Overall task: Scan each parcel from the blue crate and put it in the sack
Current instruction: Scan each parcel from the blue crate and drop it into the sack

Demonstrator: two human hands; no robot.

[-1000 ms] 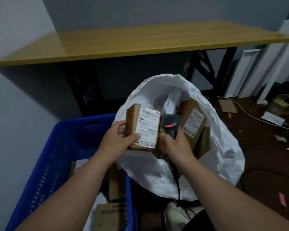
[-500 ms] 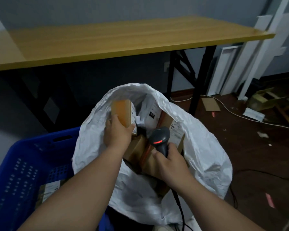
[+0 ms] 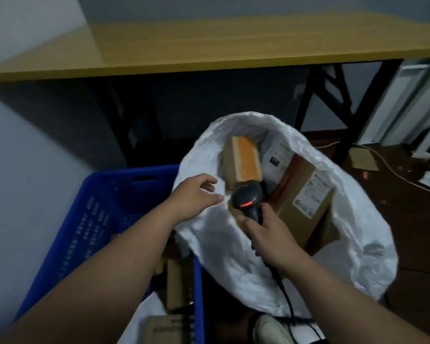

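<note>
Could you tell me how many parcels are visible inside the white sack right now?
3, possibly more hidden: a taped box upright at the back, a labelled white packet beside it, and a large brown box on the right, all inside the sack.

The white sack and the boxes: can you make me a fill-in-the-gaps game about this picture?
1. The white plastic sack stands beside a crate coloured ____.
2. The black handheld scanner is held by the ____ hand.
3. The left hand holds ____.
4. The brown cardboard box with orange tape lies inside the ____.

Missing words: blue; right; nothing; sack
</note>
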